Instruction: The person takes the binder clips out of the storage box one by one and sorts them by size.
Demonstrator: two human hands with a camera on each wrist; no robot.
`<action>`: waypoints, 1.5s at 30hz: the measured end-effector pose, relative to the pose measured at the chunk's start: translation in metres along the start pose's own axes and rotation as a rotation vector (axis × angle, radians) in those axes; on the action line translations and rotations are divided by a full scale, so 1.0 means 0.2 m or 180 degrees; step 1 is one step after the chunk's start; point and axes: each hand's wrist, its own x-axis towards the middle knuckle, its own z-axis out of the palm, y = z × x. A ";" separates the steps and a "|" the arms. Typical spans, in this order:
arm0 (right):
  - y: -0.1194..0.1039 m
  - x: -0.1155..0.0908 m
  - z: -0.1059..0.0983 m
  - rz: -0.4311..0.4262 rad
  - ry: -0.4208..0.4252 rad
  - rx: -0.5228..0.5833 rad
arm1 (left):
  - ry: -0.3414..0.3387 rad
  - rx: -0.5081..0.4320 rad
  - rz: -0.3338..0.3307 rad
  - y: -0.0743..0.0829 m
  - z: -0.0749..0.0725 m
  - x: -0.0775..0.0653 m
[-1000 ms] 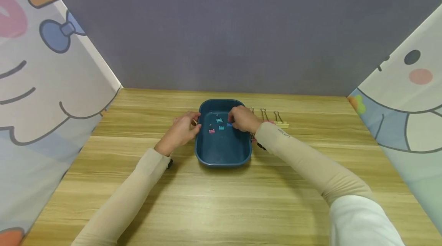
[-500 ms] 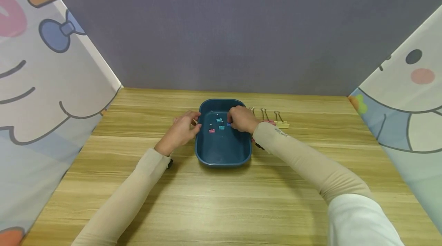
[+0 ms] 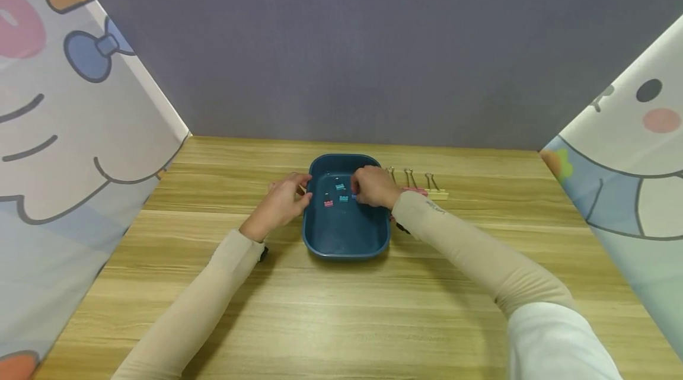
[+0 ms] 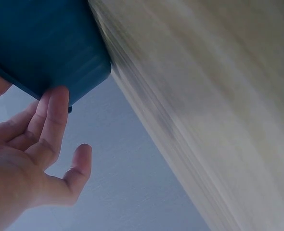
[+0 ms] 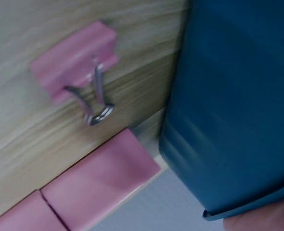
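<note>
A dark blue tray (image 3: 341,232) stands on the table with several small binder clips inside it. A pink binder clip (image 3: 328,204) and two teal ones, a teal binder clip (image 3: 340,187) and a second teal binder clip (image 3: 344,198), lie toward its middle. My right hand (image 3: 375,186) reaches over the right rim and pinches a blue binder clip (image 3: 354,196), mostly hidden by the fingers, at the tray floor. My left hand (image 3: 284,202) rests relaxed fingers against the tray's left side; the left wrist view shows fingertips (image 4: 58,98) touching the outer wall.
Right of the tray are larger clips: a yellow binder clip (image 3: 437,195), a pink binder clip (image 3: 416,191) and, in the right wrist view, a smaller pink binder clip (image 5: 77,60). A grey panel (image 3: 341,48) rises behind the table (image 3: 331,321).
My right hand has shifted very slightly left in the tray, covering more of the blue binder clip. The left hand and the other clips keep their places.
</note>
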 end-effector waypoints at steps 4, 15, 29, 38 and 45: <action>0.02 0.00 0.01 -0.0084 0.0073 0.0161 | 0.0008 -0.0009 0.0009 0.01 0.00 0.00; 0.06 -0.04 -0.01 -0.0342 0.0269 0.0725 | 0.0010 0.0027 0.0034 -0.01 0.01 0.00; 0.07 -0.15 -0.10 -0.0628 0.0708 0.0906 | 0.0035 0.0036 0.0041 0.00 0.01 0.00; 0.13 -0.24 -0.13 -0.0770 0.0977 0.0976 | 0.0045 0.0034 0.0014 0.01 0.01 0.01; 0.21 -0.29 -0.15 -0.0946 0.1121 0.1077 | 0.0032 0.0075 0.0011 0.00 0.01 0.01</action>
